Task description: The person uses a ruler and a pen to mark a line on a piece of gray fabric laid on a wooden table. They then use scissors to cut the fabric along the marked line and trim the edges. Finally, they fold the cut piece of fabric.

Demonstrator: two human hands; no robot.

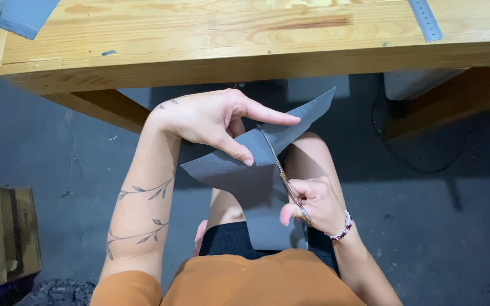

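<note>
Head view looks straight down past your orange top to your lap, where you hold a sheet of dark grey material (245, 175): thin, matte and finely grained, stiff enough to keep a crease. It bends into a shallow fold, one pointed flap rising toward the workbench edge, the wider part hanging between your knees.

Your left hand (211, 119) comes in from the left, wrist bent, palm down. Thumb below and the curled fingers above pinch the sheet near the cut line, while the index finger (273, 117) stretches out straight along the upper flap, resting on it.

Your right hand (313, 204) sits lower, just above your knee, closed around the handles of a pair of scissors (279, 167). The thumb goes through one loop and the other fingers curl tightly on the second. The slim metal blades run up and to the left, into the sheet, their tip near your left thumb; you cannot tell how far apart the blades stand. A beaded bracelet (342, 228) circles that wrist.

Ahead lies a pale wooden workbench (199, 39) with visible grain. A steel ruler (426, 20) rests at its right end, another grey sheet (26, 17) at its left corner. A cardboard box (15, 232) stands on the dark floor to your left.
</note>
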